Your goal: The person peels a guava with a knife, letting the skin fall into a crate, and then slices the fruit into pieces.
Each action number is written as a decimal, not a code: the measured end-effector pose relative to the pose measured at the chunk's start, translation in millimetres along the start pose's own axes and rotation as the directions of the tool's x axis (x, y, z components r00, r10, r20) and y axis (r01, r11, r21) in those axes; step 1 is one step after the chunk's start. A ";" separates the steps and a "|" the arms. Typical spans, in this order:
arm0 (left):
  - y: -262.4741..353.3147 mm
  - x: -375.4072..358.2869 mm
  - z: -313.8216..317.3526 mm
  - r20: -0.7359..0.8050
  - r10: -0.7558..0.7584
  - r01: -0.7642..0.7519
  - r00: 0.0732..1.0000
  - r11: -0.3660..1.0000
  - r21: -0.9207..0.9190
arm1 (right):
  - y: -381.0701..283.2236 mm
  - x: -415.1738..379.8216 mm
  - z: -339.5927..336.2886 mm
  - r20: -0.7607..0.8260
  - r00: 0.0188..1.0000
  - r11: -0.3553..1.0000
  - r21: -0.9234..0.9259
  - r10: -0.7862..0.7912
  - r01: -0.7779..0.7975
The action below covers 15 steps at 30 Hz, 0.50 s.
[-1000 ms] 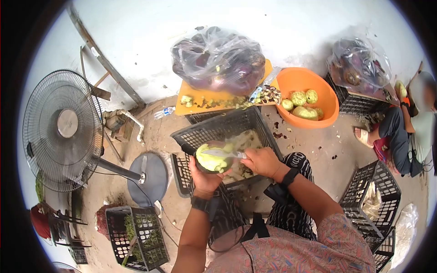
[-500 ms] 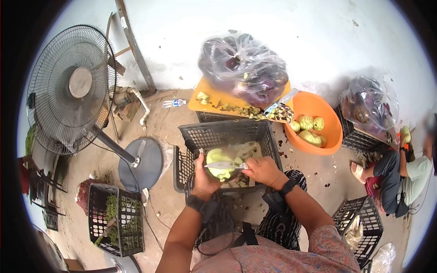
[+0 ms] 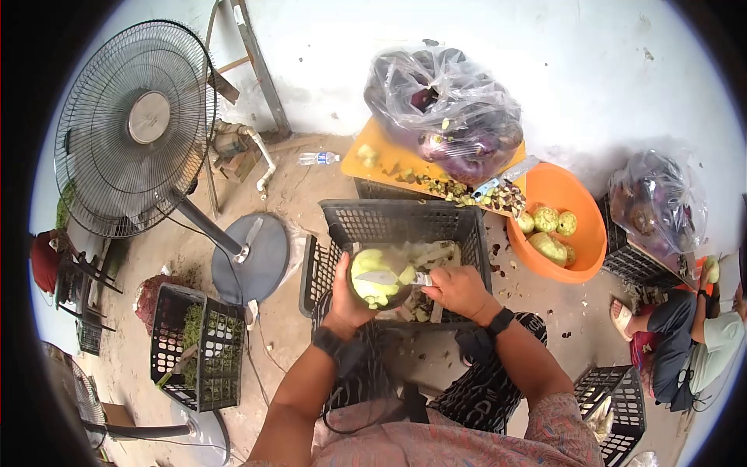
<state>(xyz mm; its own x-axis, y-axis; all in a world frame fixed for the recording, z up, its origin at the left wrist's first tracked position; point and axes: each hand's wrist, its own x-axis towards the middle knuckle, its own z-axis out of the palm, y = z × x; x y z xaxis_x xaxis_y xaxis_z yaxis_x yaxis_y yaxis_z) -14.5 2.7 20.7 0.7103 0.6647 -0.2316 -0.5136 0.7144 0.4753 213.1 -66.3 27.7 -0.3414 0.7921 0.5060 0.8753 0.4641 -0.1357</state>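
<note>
My left hand (image 3: 348, 293) cups a large round eggplant (image 3: 369, 265) from the left and below. Pale green flesh faces up, and dark skin remains along its lower edge. In my right hand (image 3: 461, 291) is a knife (image 3: 380, 277), gripped by the handle, its blade lying across the cut flesh. A small pale piece of flesh sits at the blade beside my right fingers. Under both hands stands a black plastic crate (image 3: 405, 214) with pale peelings inside.
Behind the crate, an orange board (image 3: 359, 165) bears bagged eggplants (image 3: 459, 117), scraps and another knife (image 3: 506, 177). An orange basin (image 3: 595, 233) holds several peeled eggplants. A standing fan (image 3: 148, 117) and a crate of greens (image 3: 222, 358) are left; a seated person (image 3: 673, 327) is right.
The whole view has shifted, with surroundings appearing farther right. My right hand and the knife have moved slightly right relative to the eggplant. Both hands keep their holds.
</note>
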 end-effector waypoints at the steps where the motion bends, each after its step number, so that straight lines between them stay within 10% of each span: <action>1: -0.2 0.8 2.4 -0.002 0.000 0.000 1.000 1.000 0.003 | 1.4 -1.3 0.1 -0.002 1.000 1.000 0.002 0.001 -0.001; 15: -20.6 12.5 12.0 -0.009 -0.022 0.021 1.000 0.999 -0.038 | 1.6 -17.1 -6.1 -0.048 0.998 0.994 0.097 0.043 -0.038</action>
<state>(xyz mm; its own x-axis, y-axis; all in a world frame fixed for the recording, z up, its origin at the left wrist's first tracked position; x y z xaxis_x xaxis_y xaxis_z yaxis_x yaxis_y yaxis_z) 10.7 -6.3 18.2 0.7170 0.6510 -0.2493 -0.5163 0.7362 0.4375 222.4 -81.5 24.1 -0.2863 0.7914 0.5402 0.8503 0.4697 -0.2375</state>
